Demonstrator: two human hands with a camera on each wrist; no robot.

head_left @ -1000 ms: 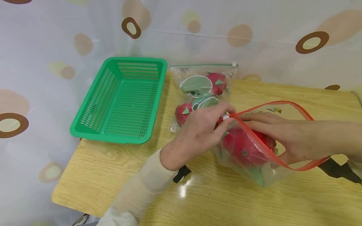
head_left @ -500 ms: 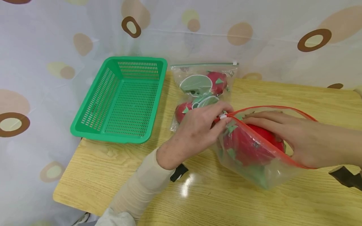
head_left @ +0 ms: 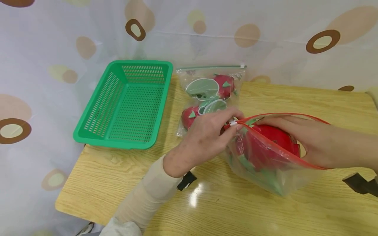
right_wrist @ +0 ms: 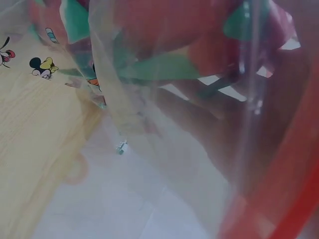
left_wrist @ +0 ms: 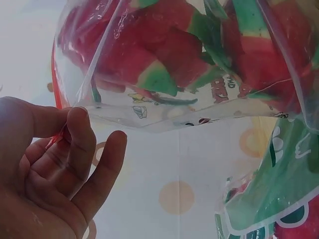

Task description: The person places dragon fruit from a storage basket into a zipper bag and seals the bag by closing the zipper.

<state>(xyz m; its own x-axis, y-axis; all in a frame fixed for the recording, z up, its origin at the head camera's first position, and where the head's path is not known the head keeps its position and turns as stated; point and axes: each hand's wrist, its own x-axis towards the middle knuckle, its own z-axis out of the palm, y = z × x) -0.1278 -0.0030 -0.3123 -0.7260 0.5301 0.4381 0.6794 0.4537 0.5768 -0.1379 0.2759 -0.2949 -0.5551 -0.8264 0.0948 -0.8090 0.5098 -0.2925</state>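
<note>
In the head view my left hand (head_left: 203,139) pinches the corner of a clear zip bag (head_left: 295,180) beside its white slider (head_left: 233,123). The red-edged mouth gapes toward the right. My right hand (head_left: 316,142) reaches into it and holds a red dragon fruit (head_left: 274,137), fingers along its far side. The left wrist view shows my left hand (left_wrist: 65,164) with thumb and finger on the red edge. Red fruit with green-tipped scales (left_wrist: 169,50) fills the bag there. Through hazy plastic in the right wrist view, fingers (right_wrist: 199,119) lie against the fruit (right_wrist: 169,35).
Behind my left hand lies another clear bag (head_left: 203,88) with a green zip, holding two dragon fruits. A green slotted basket (head_left: 136,111) with nothing in it stands at the left. The wooden table (head_left: 97,183) meets a patterned curtain (head_left: 189,42) at the back.
My right hand has shifted round to the far side of the dragon fruit, and more of the fruit shows at the bag's mouth. My left hand keeps its pinch on the corner.
</note>
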